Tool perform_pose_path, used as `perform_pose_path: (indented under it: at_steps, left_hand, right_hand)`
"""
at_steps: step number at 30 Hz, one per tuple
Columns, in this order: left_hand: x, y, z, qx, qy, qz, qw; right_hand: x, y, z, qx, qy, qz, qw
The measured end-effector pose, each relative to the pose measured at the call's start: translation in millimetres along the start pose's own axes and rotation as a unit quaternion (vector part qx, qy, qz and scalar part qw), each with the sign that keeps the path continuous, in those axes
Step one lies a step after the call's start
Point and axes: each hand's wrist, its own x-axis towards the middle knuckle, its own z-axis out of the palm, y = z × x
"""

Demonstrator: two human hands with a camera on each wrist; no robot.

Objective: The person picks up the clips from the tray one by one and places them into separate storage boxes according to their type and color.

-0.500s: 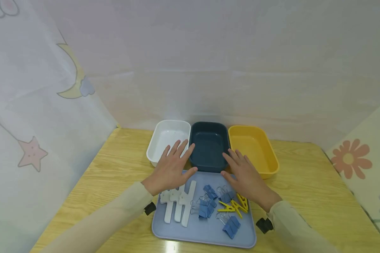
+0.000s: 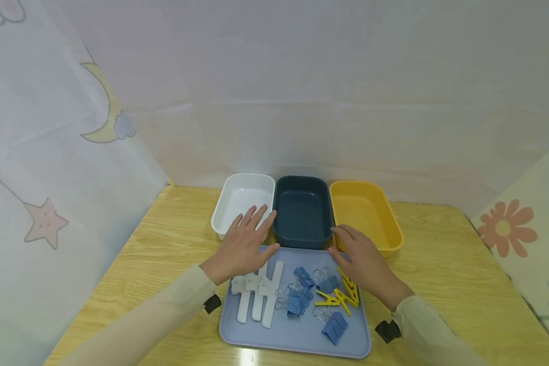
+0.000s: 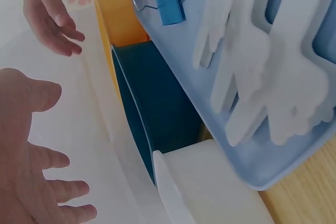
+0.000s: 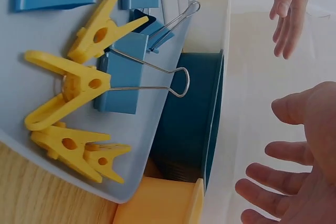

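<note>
My left hand point(image 2: 240, 251) hovers with spread fingers over the tray's far left edge, near the white bin point(image 2: 219, 218). My right hand point(image 2: 366, 262) is held above the tray's far right corner by the yellow bin point(image 2: 391, 231), its fingers loosely bent and holding nothing. On the pale blue tray point(image 2: 297, 340), long white plastic pieces with animal-shaped parts point(image 2: 270, 300) lie at the left. Several blue binder clips point(image 2: 335, 329) are scattered through the middle and right. Yellow clothespins point(image 4: 79, 82) cluster along the right side, partly below the right hand in the head view.
Between the white and yellow bins stands a dark teal bin point(image 2: 304, 213), all three in a row behind the tray. Wooden tabletop point(image 2: 439, 264) extends on both sides. A pale printed cloth point(image 2: 274, 137) hangs behind and at the sides.
My right hand has shifted right and slightly toward me, its fingers drawn closer together. The left hand has moved a little left. The things on the tray lie as before.
</note>
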Motion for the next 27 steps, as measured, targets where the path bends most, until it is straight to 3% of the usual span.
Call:
perform_pose_path:
  at_steps: [4, 14, 27]
  left_hand:
    - [-4.6, -3.6, 2.1, -0.009, 0.0, 0.005, 0.9999]
    - [-15.1, -9.6, 7.9, -0.034, 0.039, 0.026, 0.9983]
    - [-25.6, -20.8, 10.4, -0.062, 0.066, 0.028, 0.9955]
  right_hand:
    - [-3.3, 1.8, 1.9, -0.002, -0.008, 0.019, 1.0]
    - [-11.4, 11.3, 8.8, 0.006, -0.037, 0.075, 0.996]
    - [-18.8, 27.6, 14.5, 0.018, -0.045, 0.082, 0.995]
